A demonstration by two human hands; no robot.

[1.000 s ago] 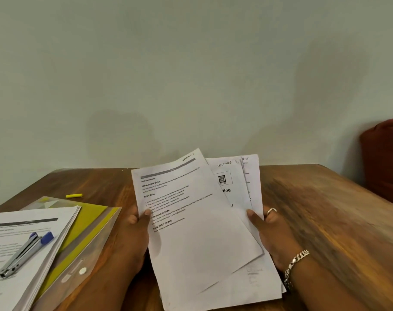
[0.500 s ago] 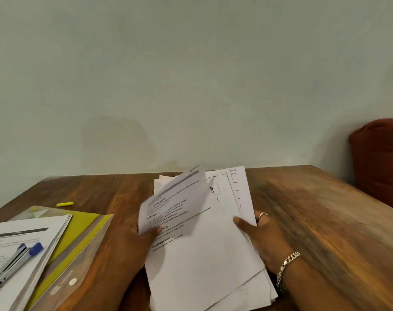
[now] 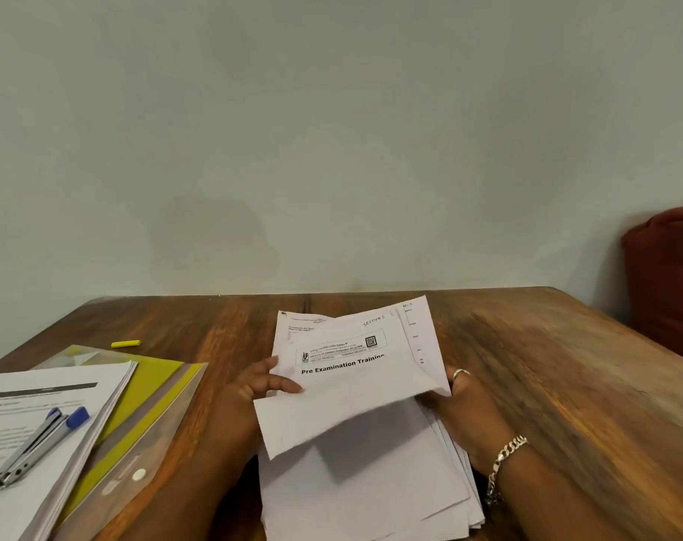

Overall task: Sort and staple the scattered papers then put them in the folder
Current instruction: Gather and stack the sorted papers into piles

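Observation:
I hold a loose stack of white papers [image 3: 367,478] above the near middle of the wooden table [image 3: 547,384]. My left hand [image 3: 254,388] pinches the left edge of the sheets, where one sheet [image 3: 355,400] is folded over with its blank back toward me. Behind it shows a page headed "Pre Examination Training". My right hand [image 3: 465,415], with a ring and a bracelet, grips the stack's right edge. At the left lies a yellow clear plastic folder [image 3: 137,435] with a second pile of papers [image 3: 31,431] partly on it. A stapler [image 3: 39,443] with blue ends rests on that pile.
A small yellow highlighter [image 3: 125,344] lies on the table behind the folder. A dark red cushion [image 3: 668,279] stands at the right edge against the pale wall, which runs along the table's far side.
My left hand has flipped the top printed sheet down and over. This has uncovered the "Pre Examination Training" page. The stack has sunk lower toward the table.

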